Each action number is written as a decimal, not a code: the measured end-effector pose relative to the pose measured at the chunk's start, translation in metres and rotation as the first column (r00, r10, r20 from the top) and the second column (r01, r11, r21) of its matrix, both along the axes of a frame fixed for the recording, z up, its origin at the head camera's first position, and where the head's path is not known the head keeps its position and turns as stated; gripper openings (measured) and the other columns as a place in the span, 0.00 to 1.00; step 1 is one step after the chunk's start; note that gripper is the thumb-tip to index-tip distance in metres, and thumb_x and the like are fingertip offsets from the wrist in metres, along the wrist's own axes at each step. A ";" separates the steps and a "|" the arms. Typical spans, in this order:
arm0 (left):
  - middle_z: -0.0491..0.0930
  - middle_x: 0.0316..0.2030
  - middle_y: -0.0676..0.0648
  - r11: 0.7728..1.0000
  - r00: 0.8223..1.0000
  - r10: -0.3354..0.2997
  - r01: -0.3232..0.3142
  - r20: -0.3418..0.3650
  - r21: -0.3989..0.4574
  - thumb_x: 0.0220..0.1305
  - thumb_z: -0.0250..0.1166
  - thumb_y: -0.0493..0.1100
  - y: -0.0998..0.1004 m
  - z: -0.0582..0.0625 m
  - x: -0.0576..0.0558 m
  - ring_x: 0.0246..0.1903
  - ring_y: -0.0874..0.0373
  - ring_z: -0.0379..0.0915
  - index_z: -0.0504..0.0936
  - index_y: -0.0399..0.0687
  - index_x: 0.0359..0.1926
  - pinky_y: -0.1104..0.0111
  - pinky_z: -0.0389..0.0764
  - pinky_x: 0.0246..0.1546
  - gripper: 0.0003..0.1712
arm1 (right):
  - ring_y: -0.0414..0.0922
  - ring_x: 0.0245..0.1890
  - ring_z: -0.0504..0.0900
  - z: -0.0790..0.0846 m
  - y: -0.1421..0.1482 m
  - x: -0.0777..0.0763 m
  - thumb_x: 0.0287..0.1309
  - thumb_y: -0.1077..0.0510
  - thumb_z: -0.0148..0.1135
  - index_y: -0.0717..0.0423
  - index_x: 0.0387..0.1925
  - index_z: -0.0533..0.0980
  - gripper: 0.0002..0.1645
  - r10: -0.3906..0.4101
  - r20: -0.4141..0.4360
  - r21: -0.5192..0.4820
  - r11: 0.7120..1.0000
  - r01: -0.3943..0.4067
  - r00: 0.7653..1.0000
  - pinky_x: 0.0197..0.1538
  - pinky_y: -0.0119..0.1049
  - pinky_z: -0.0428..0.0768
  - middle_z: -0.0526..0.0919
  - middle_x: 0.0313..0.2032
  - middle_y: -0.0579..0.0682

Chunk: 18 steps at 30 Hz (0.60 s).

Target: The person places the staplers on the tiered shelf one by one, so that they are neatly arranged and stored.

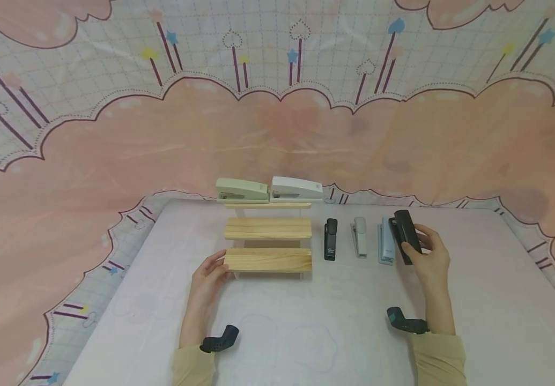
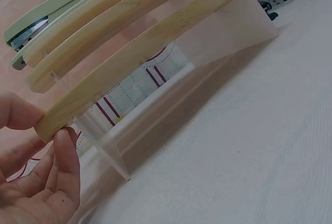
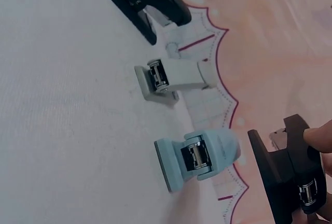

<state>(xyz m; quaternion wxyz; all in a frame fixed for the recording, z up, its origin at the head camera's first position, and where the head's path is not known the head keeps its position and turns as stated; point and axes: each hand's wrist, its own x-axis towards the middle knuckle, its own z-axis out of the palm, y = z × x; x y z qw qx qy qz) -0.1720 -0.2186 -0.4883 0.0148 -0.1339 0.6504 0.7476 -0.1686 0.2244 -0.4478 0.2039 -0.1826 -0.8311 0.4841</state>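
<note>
My left hand (image 1: 207, 279) pinches the left end of the lowest wooden step of a three-tier display stand (image 1: 267, 260), thumb and fingers around the board's corner in the left wrist view. My right hand (image 1: 430, 256) grips a large black stapler (image 1: 406, 233) around its body, beside a light blue stapler (image 1: 386, 244). The right wrist view shows that black stapler (image 3: 290, 172) at the right edge, tilted, with part of the hand out of frame. A green stapler (image 1: 242, 190) and a white stapler (image 1: 296, 188) lie end to end on the stand's top tier.
Between stand and right hand, a small black stapler (image 1: 330, 239) and a pale grey stapler (image 1: 360, 237) stand in a row with the blue one. Clear side panels (image 2: 106, 146) support the stand. A white cloth covers the table (image 1: 335, 321); a patterned backdrop (image 1: 277, 128) hangs behind.
</note>
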 end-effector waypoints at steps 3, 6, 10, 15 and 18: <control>0.78 0.43 0.59 1.000 1.000 -0.009 0.009 0.004 -0.001 0.65 0.56 0.32 -0.002 0.000 0.001 0.42 0.67 0.77 0.69 0.43 0.64 0.77 0.77 0.44 0.26 | 0.37 0.42 0.69 0.002 -0.005 0.003 0.55 0.65 0.64 0.52 0.62 0.70 0.32 0.005 -0.018 0.014 1.000 -0.004 1.000 0.33 0.13 0.67 0.77 0.56 0.64; 0.77 0.43 0.58 1.000 1.000 -0.017 0.017 0.007 0.000 0.65 0.56 0.32 -0.003 0.001 0.003 0.42 0.67 0.77 0.69 0.44 0.64 0.77 0.77 0.44 0.26 | 0.35 0.44 0.69 0.003 -0.011 0.005 0.55 0.66 0.64 0.53 0.61 0.71 0.31 0.007 -0.029 0.025 1.000 -0.006 1.000 0.39 0.19 0.67 0.78 0.56 0.62; 0.77 0.44 0.57 0.999 1.000 -0.029 0.029 0.008 -0.017 0.65 0.56 0.33 -0.005 0.003 0.006 0.43 0.68 0.76 0.68 0.44 0.65 0.78 0.77 0.44 0.26 | 0.37 0.47 0.69 0.004 -0.020 0.007 0.54 0.67 0.63 0.53 0.61 0.71 0.31 0.030 -0.038 0.022 0.999 -0.029 0.999 0.42 0.25 0.67 0.78 0.57 0.62; 0.77 0.46 0.56 0.999 0.999 -0.033 0.033 0.008 -0.032 0.65 0.56 0.34 -0.007 0.002 0.007 0.42 0.68 0.77 0.68 0.44 0.65 0.78 0.77 0.44 0.26 | 0.42 0.49 0.71 0.007 -0.032 0.010 0.55 0.67 0.62 0.53 0.61 0.71 0.31 0.073 -0.037 0.013 0.997 -0.073 0.997 0.43 0.26 0.67 0.78 0.57 0.61; 0.77 0.44 0.57 0.999 1.000 -0.028 0.028 0.008 -0.019 0.65 0.56 0.33 -0.008 0.001 0.007 0.42 0.68 0.77 0.69 0.44 0.64 0.77 0.78 0.43 0.26 | 0.44 0.50 0.71 0.009 -0.039 0.013 0.55 0.67 0.62 0.53 0.61 0.71 0.30 0.093 -0.040 0.007 0.996 -0.092 0.995 0.42 0.25 0.66 0.78 0.56 0.61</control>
